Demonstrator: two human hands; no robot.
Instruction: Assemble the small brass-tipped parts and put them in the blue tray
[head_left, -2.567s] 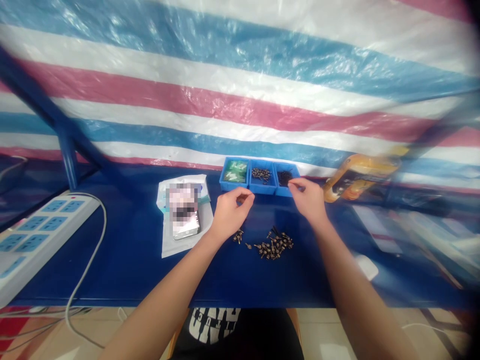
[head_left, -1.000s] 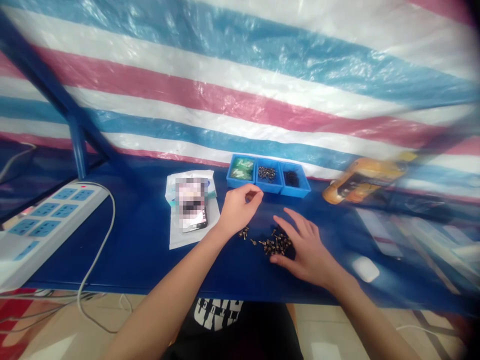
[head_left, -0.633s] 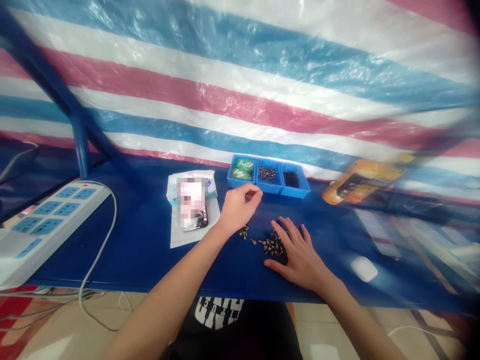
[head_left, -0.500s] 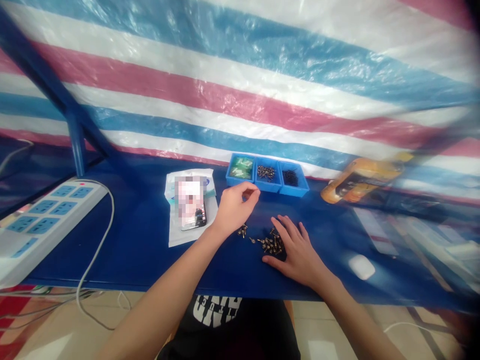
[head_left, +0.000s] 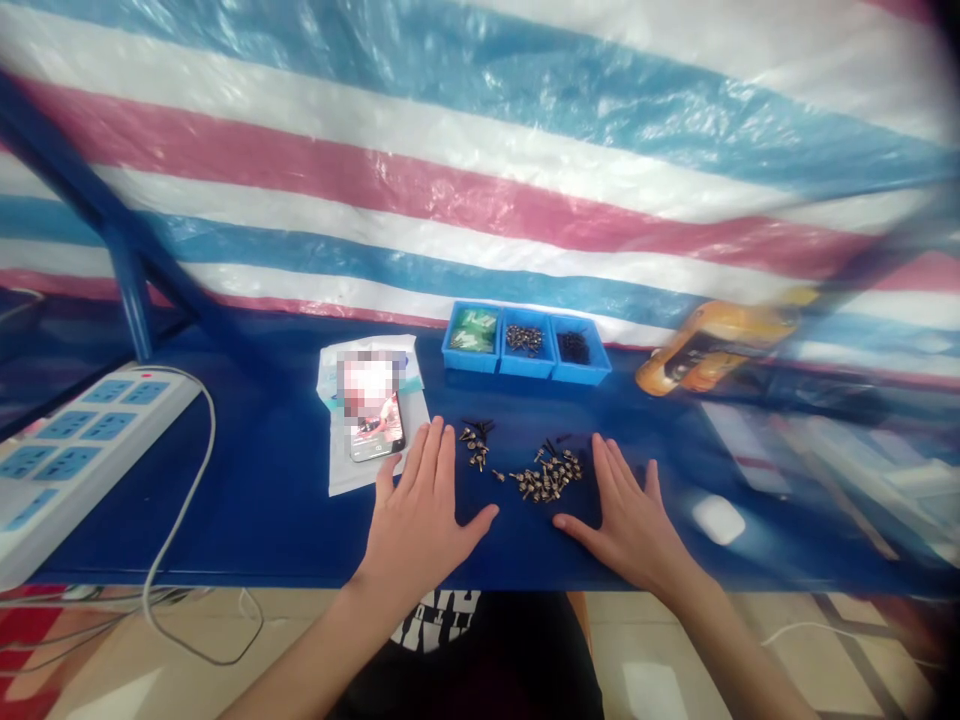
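Observation:
My left hand (head_left: 421,510) lies flat on the blue table, fingers stretched out and thumb spread toward the screws. My right hand (head_left: 626,515) rests on the other side with its fingers apart, holding nothing. Between them sits a pile of brass-coloured screws (head_left: 551,477), close to the right thumb and fingers. A smaller group of brass-coloured screws (head_left: 475,450) lies just right of my left fingertips. Several thin black screws (head_left: 484,426) are mixed in behind that group.
Three joined blue bins (head_left: 526,365) stand at the back, holding a green packet, metallic screws and black screws. A phone (head_left: 379,425) lies on a white packet (head_left: 341,470). A power strip (head_left: 90,430) is left; an orange bottle (head_left: 709,345) and white case (head_left: 718,520) are right.
My left hand has come down from in front of the bins to the table, its fingers opening out. My right hand has shifted rightward off the pile, uncovering more screws.

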